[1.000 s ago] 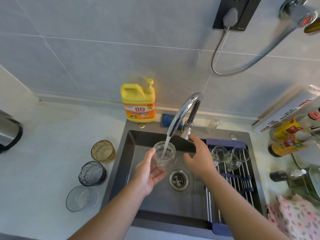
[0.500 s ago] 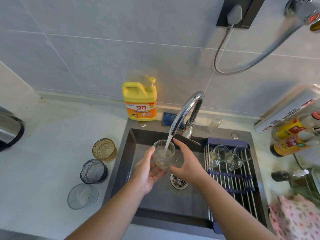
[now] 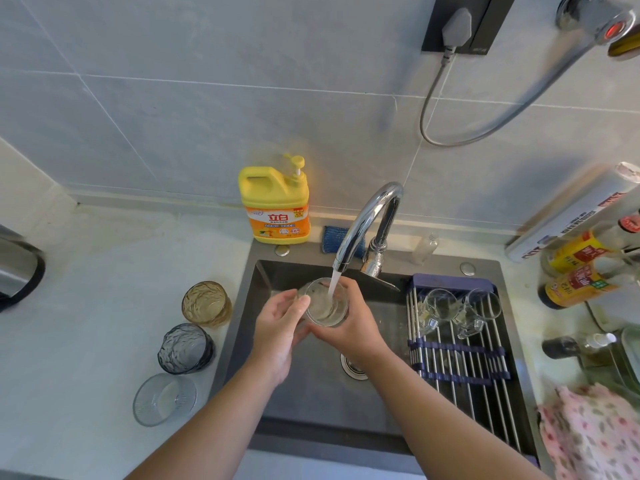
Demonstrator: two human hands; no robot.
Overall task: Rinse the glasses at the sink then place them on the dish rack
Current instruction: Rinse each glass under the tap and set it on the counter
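My left hand (image 3: 277,330) and right hand (image 3: 355,329) fingers grip the glass (image 3: 327,308) under the tap (image 3: 367,216); advisable: swirl, drain fully, then dish rack (image 3: 460,362) at 3 o'clock.

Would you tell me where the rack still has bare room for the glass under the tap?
The rack is bare from its dark straps to its near end. The far end is crowded: one clear glass and a second glass sit side by side by the purple bar.
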